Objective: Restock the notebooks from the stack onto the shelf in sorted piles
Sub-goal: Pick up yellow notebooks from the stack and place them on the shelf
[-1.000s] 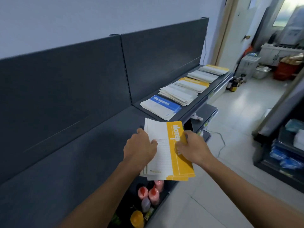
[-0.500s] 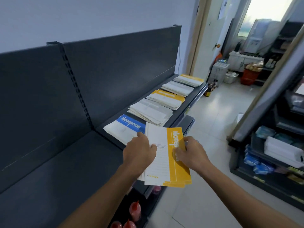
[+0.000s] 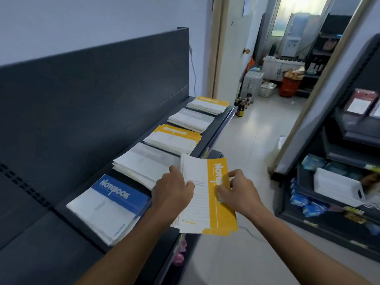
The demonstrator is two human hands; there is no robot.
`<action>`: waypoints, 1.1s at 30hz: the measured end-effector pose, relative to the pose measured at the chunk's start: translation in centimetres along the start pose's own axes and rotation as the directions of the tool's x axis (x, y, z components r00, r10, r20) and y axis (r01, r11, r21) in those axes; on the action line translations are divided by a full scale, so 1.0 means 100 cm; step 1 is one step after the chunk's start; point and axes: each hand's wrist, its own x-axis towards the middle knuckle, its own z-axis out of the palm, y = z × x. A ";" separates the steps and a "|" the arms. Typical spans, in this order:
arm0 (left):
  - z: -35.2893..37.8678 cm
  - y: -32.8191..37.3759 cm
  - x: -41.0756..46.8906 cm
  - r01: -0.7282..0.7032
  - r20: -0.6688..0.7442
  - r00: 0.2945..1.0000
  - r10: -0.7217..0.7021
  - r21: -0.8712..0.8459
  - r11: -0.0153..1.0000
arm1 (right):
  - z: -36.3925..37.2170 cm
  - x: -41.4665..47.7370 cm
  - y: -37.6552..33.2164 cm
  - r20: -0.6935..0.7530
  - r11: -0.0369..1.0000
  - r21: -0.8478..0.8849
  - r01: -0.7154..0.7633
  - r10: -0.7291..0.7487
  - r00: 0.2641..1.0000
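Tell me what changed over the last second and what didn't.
The stack of white notebooks with yellow bands was carried forward along the dark metal shelf, from short of the blue-banded notebook pile to beside the plain white pile. Left hand and right hand still grip its sides; nothing released. The shelf piles stayed put.

Pale wall (image 3: 102,21), light tiled floor (image 3: 257,124), wooden door frame (image 3: 218,48), bright window (image 3: 308,5).
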 end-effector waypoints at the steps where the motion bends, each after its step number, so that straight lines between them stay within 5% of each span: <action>1: 0.006 0.011 0.009 0.010 -0.006 1.000 -0.010 0.001 1.000 | -0.007 0.013 0.005 0.008 1.000 0.002 0.002 -0.002 1.000; 16: 0.058 0.136 0.107 0.189 -0.082 0.979 -0.188 0.006 0.982 | -0.085 0.182 0.054 0.100 0.968 -0.053 0.246 -0.240 0.966; 33: 0.063 0.113 0.223 0.479 -0.195 0.840 -0.506 -0.170 0.861 | -0.038 0.347 -0.034 0.289 0.892 0.009 0.452 -0.435 0.853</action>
